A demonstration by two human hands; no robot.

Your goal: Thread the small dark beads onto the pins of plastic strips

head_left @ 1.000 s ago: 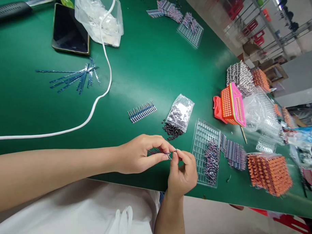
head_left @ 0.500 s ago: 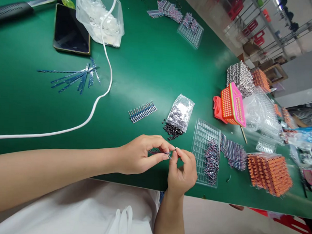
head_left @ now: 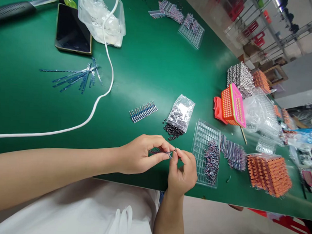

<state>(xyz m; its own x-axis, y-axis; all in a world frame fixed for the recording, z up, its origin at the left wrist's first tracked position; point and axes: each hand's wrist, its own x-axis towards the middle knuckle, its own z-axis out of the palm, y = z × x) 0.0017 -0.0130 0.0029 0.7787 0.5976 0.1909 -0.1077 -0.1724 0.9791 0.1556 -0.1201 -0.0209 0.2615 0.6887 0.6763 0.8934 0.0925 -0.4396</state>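
Observation:
My left hand (head_left: 144, 155) pinches a small bundle of thin wired parts (head_left: 158, 151) between thumb and fingers. Touching its fingertips, my right hand (head_left: 182, 171) pinches a tiny dark piece (head_left: 174, 150) at the wire ends. Beyond the hands lies a clear bag (head_left: 181, 112) of small black pieces, with a loose pile of black pieces (head_left: 173, 131) at its mouth. A strip of blue wired parts (head_left: 143, 111) lies to the left of the bag. Right of my right hand is a clear tray (head_left: 199, 149) partly filled with wired parts (head_left: 212, 161).
A white cable (head_left: 95, 106) curves across the green table (head_left: 147, 69). A phone (head_left: 73, 30), hammer (head_left: 16, 11), plastic tub (head_left: 120, 23) and blue strips (head_left: 83, 75) are at left. Baskets (head_left: 232, 104) and orange stacked parts (head_left: 269, 174) stand at right.
The view has shifted very slightly. Both hands keep almost the same pose, with their fingertips together at the small parts.

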